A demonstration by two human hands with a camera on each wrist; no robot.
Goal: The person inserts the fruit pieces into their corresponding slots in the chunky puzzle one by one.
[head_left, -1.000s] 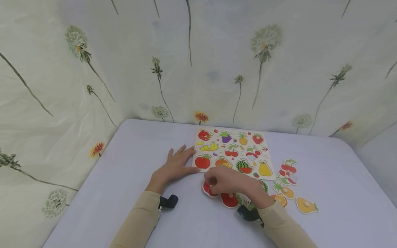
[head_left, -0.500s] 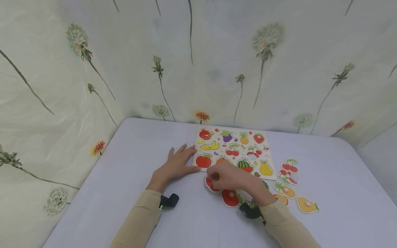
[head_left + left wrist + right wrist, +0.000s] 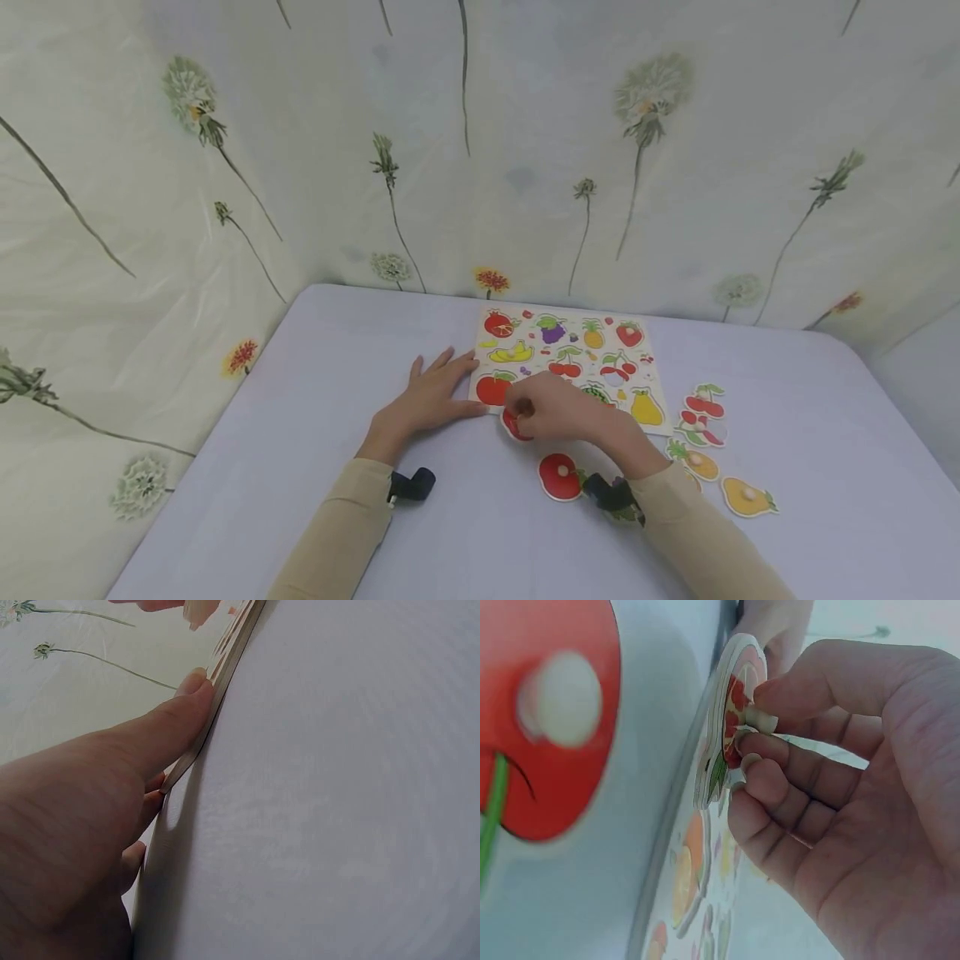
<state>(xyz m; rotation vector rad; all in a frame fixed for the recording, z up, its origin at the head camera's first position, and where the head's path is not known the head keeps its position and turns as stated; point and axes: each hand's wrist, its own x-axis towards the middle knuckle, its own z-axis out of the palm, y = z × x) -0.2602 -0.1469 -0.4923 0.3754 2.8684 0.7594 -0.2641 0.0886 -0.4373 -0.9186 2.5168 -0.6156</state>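
Note:
My right hand (image 3: 558,408) pinches the pale knob of a red pomegranate puzzle piece (image 3: 733,697) between thumb and fingertips. In the right wrist view the piece is tilted on edge; its cut fruit and green leaf show. The head view has this hand over the near edge of a fruit puzzle board (image 3: 660,417), hiding some of its lower pictures. With fingers spread, my left hand (image 3: 423,408) rests on the table and touches the board's left edge; its thumb lies along the board's edge in the left wrist view. A red apple piece (image 3: 560,477) lies below the right hand.
Right of the board lie a cherry piece (image 3: 705,406), a pineapple piece (image 3: 700,464) and a pear piece (image 3: 750,496). The right forearm and wrist camera (image 3: 609,493) partly cover other pieces. A flowered curtain (image 3: 525,167) stands behind the white table (image 3: 465,533).
My right hand has moved the pomegranate piece away from me, from the table beside the apple piece up to the board's near edge. The left hand stays in place.

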